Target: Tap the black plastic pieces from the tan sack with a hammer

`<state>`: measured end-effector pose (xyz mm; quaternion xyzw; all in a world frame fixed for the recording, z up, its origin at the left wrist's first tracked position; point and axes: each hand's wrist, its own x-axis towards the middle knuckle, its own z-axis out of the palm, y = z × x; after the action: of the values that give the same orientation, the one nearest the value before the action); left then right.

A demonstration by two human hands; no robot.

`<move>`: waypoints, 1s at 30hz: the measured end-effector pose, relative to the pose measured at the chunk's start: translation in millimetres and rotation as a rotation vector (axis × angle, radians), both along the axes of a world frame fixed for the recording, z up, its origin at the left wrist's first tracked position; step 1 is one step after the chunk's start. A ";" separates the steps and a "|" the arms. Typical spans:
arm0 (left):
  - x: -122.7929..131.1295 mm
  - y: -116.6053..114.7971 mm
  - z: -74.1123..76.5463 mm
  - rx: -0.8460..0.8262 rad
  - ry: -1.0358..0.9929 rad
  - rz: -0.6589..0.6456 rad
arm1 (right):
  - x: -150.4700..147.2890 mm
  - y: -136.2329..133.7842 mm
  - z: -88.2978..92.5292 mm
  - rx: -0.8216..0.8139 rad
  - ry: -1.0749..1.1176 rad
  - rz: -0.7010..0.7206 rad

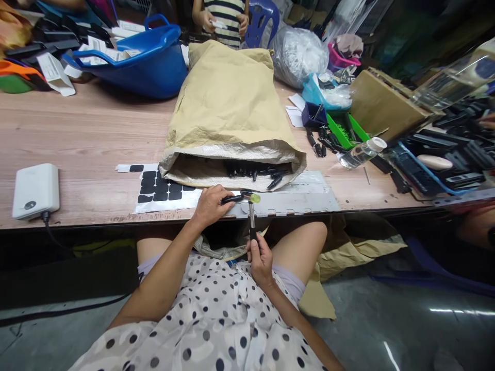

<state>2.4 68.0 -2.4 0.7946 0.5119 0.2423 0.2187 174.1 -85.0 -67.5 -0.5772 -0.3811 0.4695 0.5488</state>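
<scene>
My left hand point(211, 206) is closed on a slim black plastic part point(231, 199), held flat near the table's front edge. A small hammer point(252, 219) with a metal shaft, dark grip and yellow-green head is in my right hand point(261, 257), its fingers wrapped round the grip. The hammer's head meets or overlaps the right end of the black part; I cannot tell whether they touch. Just beyond lies a tan sack point(232, 98), its mouth facing me, with several black parts point(257, 170) inside. Under my left hand's side is a white sheet with black rounded stickers point(160, 188).
A blue basin point(154, 67) holds white boxes at the back left. At the left sits a white power bank point(36, 190) with a cable. On the right are a green tray point(348, 131), a clear bottle point(363, 153) and a cardboard box point(390, 105). Another person point(224, 20) stands opposite.
</scene>
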 end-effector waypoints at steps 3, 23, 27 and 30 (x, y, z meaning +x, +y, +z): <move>-0.3 -0.4 1.9 0.000 0.002 -0.008 | -2.4 2.3 2.1 -0.006 0.082 -0.067; -12.5 -34.9 7.4 0.066 0.002 -0.281 | -7.1 14.0 -5.6 -0.045 0.254 0.051; -15.2 -58.0 1.2 0.135 0.110 -0.229 | -8.1 15.5 -6.3 -0.031 0.260 0.049; -14.8 -66.8 -0.8 0.119 0.200 -0.234 | -8.7 15.8 -6.8 -0.029 0.267 0.055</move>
<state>-12.4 1.2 -3.2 0.8805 0.4198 0.1651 0.1458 165.4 -69.2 -74.2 -0.5067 -0.3135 0.5626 0.5731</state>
